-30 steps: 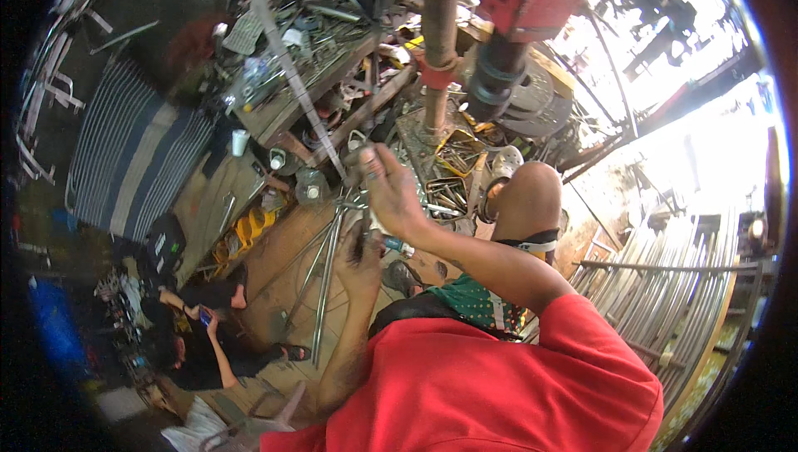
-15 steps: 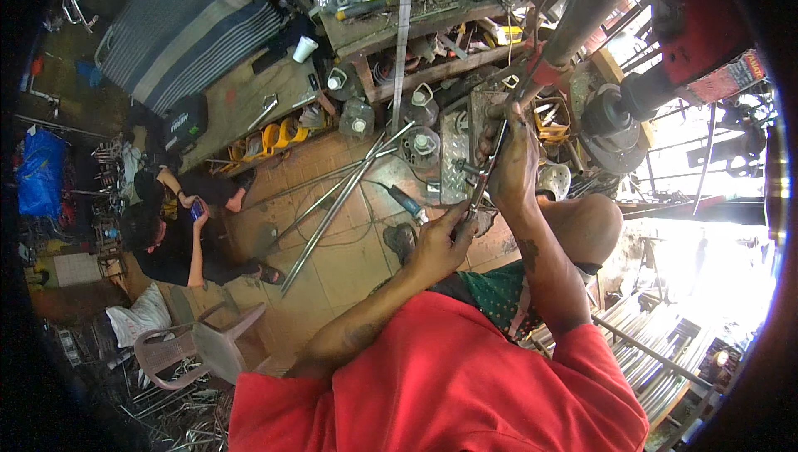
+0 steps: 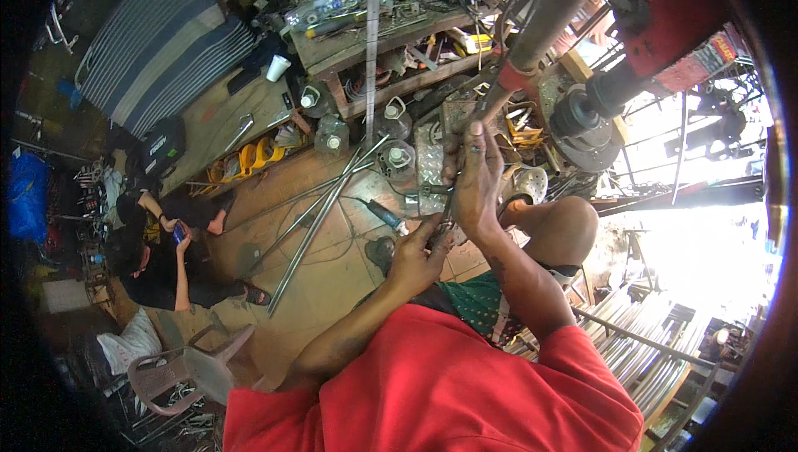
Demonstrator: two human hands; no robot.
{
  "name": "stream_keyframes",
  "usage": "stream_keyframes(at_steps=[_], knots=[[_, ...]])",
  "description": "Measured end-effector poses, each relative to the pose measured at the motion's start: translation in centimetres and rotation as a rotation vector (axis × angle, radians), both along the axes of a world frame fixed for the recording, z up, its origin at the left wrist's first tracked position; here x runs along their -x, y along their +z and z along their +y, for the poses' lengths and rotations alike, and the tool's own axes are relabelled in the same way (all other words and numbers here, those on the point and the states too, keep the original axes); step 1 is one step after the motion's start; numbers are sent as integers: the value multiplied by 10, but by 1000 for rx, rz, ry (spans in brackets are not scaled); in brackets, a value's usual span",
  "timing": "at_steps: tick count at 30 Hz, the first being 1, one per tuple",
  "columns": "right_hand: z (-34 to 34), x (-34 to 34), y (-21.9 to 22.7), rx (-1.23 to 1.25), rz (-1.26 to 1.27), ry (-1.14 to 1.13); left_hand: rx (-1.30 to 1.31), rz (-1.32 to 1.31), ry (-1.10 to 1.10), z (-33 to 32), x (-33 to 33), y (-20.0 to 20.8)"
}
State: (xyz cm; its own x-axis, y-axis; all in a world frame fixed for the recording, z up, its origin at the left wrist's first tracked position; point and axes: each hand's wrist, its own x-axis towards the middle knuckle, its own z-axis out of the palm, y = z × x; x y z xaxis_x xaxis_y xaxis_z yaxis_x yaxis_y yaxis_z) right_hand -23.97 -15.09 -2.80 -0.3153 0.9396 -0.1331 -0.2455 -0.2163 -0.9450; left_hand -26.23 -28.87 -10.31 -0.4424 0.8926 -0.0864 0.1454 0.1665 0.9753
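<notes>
My left hand (image 3: pixel 418 256) is closed round the lower end of a slim metal rod (image 3: pixel 450 211). Against the rod's upper stretch lies my right hand (image 3: pixel 478 186), its fingers stretched out and pointing away from me, thumb uppermost. Most of the rod is hidden behind the right palm, so its far end cannot be made out. Just beyond the right fingertips rises the grey column (image 3: pixel 549 15) of a red machine. Left of the right hand is a worn tread-patterned metal plate (image 3: pixel 430 157).
A chuck (image 3: pixel 573 118) hangs from the red machine at right. Large plastic jugs (image 3: pixel 395 157), long metal tubes (image 3: pixel 312 236) and a blue handheld power tool (image 3: pixel 384 214) are on the floor. A person (image 3: pixel 158 265) sits at left near a plastic chair (image 3: pixel 204 369).
The whole view has shifted, so things sit farther left. My right hand has turned thumb-up and now covers more of the rod. My left hand keeps its grip.
</notes>
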Motion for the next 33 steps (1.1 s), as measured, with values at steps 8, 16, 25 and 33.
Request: stream_keyframes(at_steps=[8, 16, 25, 33], knots=[[4, 2, -6, 0, -206, 53, -90, -60, 48, 1, -6, -14], [13, -3, -1, 129, -25, 70, -124, -5, -131, -4, 14, -10], [20, -17, -16, 6, -127, 110, -88, 135, 269, 37, 117, -41], [27, -40, -4, -66, -305, 214, 171, 916, 273, 199, 294, -28]])
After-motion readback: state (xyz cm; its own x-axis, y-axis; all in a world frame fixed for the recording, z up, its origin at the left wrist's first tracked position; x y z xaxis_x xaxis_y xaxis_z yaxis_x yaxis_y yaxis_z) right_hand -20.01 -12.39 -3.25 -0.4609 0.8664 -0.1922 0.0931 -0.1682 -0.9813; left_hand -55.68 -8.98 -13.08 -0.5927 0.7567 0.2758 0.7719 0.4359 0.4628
